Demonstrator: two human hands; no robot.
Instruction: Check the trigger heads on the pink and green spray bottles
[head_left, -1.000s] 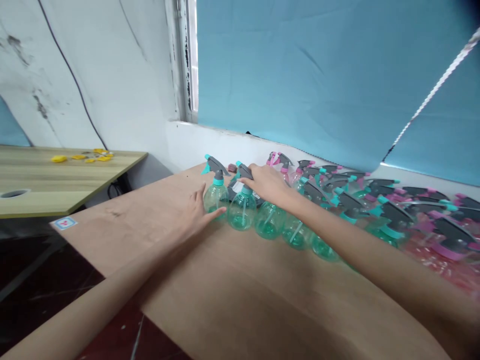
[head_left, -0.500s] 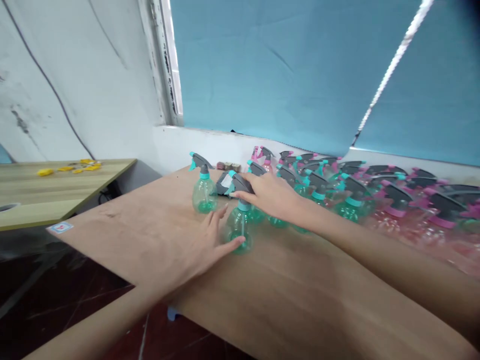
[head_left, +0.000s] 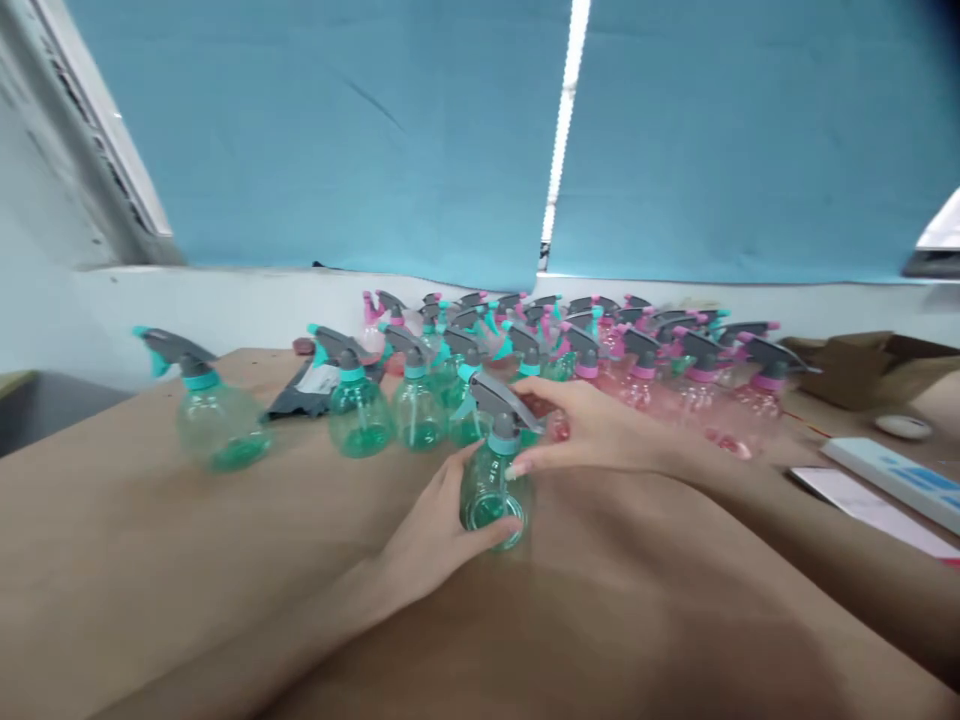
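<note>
A green spray bottle (head_left: pixel 491 490) with a grey trigger head and teal collar stands on the brown table (head_left: pixel 225 560) in front of me. My left hand (head_left: pixel 435 530) wraps round its round body from the left. My right hand (head_left: pixel 592 430) grips its neck and trigger head from the right. Behind it stands a crowd of several green spray bottles (head_left: pixel 420 410) and pink spray bottles (head_left: pixel 675 370).
One green bottle (head_left: pixel 214 420) stands apart at the left. A dark grey bag (head_left: pixel 304 390) lies by the bottles. At the right are a cardboard piece (head_left: pixel 862 365), a white oval object (head_left: pixel 904 427) and a white printed strip (head_left: pixel 892 475). Blue blinds (head_left: pixel 375 130) hang behind.
Both hands have drawn one green bottle out of the row toward me, and the left hand has closed round it. The camera has swung to the right.
</note>
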